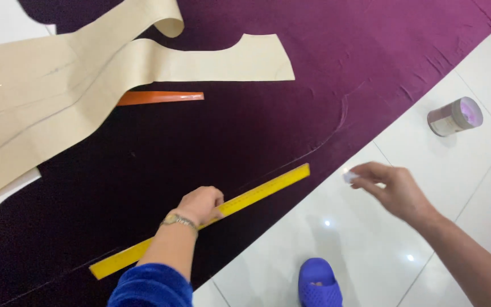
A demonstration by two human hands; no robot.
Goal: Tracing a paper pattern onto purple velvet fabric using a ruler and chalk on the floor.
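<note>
We press our left hand (201,204) down on the ruler (200,220), fingers curled over it near its middle, a watch (178,220) on the wrist above a blue sleeve (150,287). The ruler is long, flat and yellow, with fine marks along one side; it lies on the cloth (211,136), running from 7 o'clock to 2 o'clock, just inside and roughly along the cloth's lower edge.

Our right hand (393,190) hovers over the floor (456,159) at 3 o'clock of the ruler's upper end, well clear of the cloth, its grip pinched shut on a small white chalk (350,177).

The cloth is deep purple, spread flat, its long edge slanting from lower left to upper right. A faint curved chalk line (342,116) runs near that edge, at 1 o'clock of the ruler's tip. Beyond the edge the white tiled floor lies open, with only a small tin (454,116) on its side at 2 o'clock and a blue slipper (318,282) at 6 o'clock.

At 10 o'clock, cream paper patterns (58,96) overlap the cloth, one end curling up. An orange strip (160,98) pokes out from under them. Between patterns and ruler the cloth is bare.
</note>
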